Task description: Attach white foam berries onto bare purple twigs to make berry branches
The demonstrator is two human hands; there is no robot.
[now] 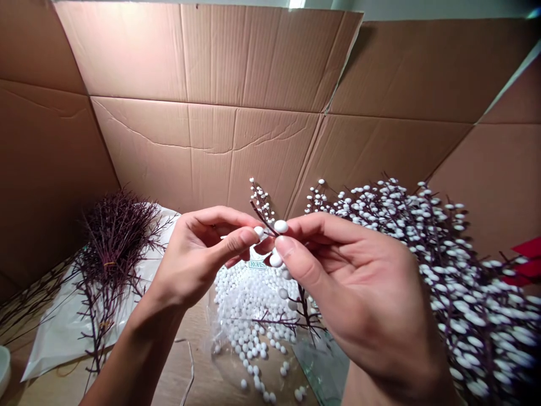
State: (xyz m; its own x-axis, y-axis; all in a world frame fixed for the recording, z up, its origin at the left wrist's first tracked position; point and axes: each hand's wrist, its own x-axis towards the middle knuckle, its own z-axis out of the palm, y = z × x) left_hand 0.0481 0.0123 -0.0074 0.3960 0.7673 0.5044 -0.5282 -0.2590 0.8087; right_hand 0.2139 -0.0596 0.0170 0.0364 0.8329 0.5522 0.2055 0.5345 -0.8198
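Between thumb and fingers of my left hand (211,242) is a small white foam ball (259,232), touching a twig tip. My right hand (350,270) pinches a dark brown artificial twig branch (264,217), which carries several white balls near the fingertips. The branch's lower part (304,301) hangs below my right fingers, with bare side twigs. Under both hands lies a clear plastic bag (224,361) of loose white balls (249,299), some spilled at its front.
A bundle of bare dark twigs (114,248) lies on a white plastic sheet (54,349) at left. Many ball-tipped branches (448,270) fill the right side. Cardboard walls (211,129) enclose the wooden table (164,383). Something red (526,262) shows at far right.
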